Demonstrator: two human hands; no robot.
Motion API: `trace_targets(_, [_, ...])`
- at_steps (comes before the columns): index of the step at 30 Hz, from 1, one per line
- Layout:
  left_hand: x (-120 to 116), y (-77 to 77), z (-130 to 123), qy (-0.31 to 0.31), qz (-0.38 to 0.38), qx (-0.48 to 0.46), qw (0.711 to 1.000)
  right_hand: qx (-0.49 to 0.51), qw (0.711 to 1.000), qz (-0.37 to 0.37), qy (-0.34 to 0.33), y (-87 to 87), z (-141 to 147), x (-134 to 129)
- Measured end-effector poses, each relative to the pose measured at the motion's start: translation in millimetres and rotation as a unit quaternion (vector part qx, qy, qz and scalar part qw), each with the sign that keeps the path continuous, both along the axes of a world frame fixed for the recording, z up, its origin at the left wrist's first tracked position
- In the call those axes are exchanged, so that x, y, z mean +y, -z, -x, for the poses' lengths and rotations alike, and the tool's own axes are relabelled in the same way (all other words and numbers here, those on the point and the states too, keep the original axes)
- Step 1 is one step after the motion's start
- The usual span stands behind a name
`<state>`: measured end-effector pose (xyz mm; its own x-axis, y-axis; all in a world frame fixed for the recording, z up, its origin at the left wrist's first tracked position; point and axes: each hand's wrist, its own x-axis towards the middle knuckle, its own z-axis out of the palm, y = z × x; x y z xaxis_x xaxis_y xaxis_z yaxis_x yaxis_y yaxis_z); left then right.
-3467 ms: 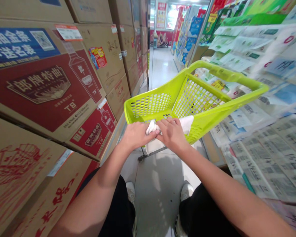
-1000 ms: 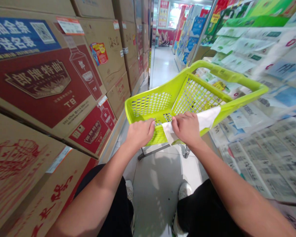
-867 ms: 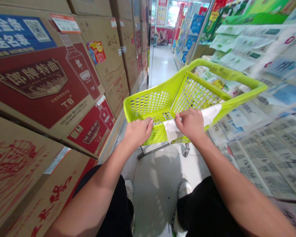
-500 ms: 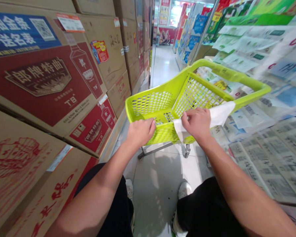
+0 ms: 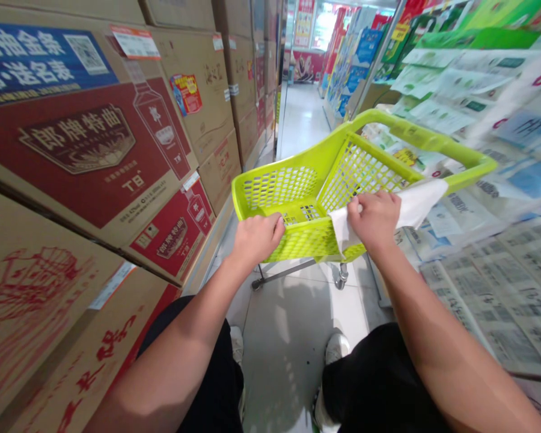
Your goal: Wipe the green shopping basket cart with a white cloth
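Observation:
A yellow-green shopping cart (image 5: 297,240) with a perforated basket stands in front of me, its handle toward the upper right. My left hand (image 5: 258,237) is closed over the near rim at the basket's left part. Farther right along the same rim, my right hand (image 5: 375,221) is closed on a white cloth (image 5: 417,203). The cloth drapes over the rim, with one end hanging down outside the basket and the rest stretching toward the handle. Inside the basket no goods show.
Stacked cartons (image 5: 90,138) line the left side. Packs of tissue paper (image 5: 473,90) are piled on the right, close to the cart's handle. A tiled aisle (image 5: 300,114) runs ahead between shelves, and my shoes (image 5: 337,347) are on the floor.
My right hand has moved a little to the right and slightly up along the rim, and the cloth has moved with it. My left hand keeps its hold on the rim.

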<state>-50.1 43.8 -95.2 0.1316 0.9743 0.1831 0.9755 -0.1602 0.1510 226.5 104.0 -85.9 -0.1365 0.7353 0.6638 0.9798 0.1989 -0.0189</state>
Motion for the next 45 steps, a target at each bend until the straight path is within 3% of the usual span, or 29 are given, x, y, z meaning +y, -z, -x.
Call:
trace_targets(3, [-1, -0.2, -2, -0.004, -0.007, 0.005, 1.0, -0.025, 0.997, 0.051, -0.06, 2.9, 34, -16])
trace_targets(5, [-1, -0.7, 0, 0.003, -0.005, 0.003, 1.0, -0.035, 0.992, 0.078, -0.091, 0.9, 42, -19])
trace_targets(12, [-3, -1.5, 2, 0.021, -0.003, -0.005, 1.0, 0.003, 1.0, 0.006, 0.015, -3.2, -8, 6])
trace_targets(14, [-4, -1.6, -1, 0.018, -0.004, -0.007, 1.0, 0.005, 1.0, 0.01, 0.007, 0.3, 4, 1])
trace_targets(19, [-2, -0.9, 2, 0.019, 0.004, -0.01, 1.0, -0.022, 0.991, 0.086, -0.097, 1.0, 43, -19])
trace_targets(26, [-1, 2.0, 3, 0.033, -0.005, -0.017, 0.999, 0.007, 1.0, 0.003, 0.007, -4.2, -3, 3])
trace_targets(33, [-2, -1.3, 2, 0.052, 0.003, -0.02, 0.998, -0.016, 0.991, 0.082, -0.103, 1.0, 39, -20])
trace_targets(40, [-1, 0.3, 11, 0.113, 0.006, -0.029, 0.993, 0.009, 1.0, 0.011, 0.001, -2.3, -2, 3])
trace_targets(45, [-3, 1.5, 8, 0.115, -0.007, -0.006, 0.993, -0.009, 0.997, 0.051, -0.062, 2.7, 29, -13])
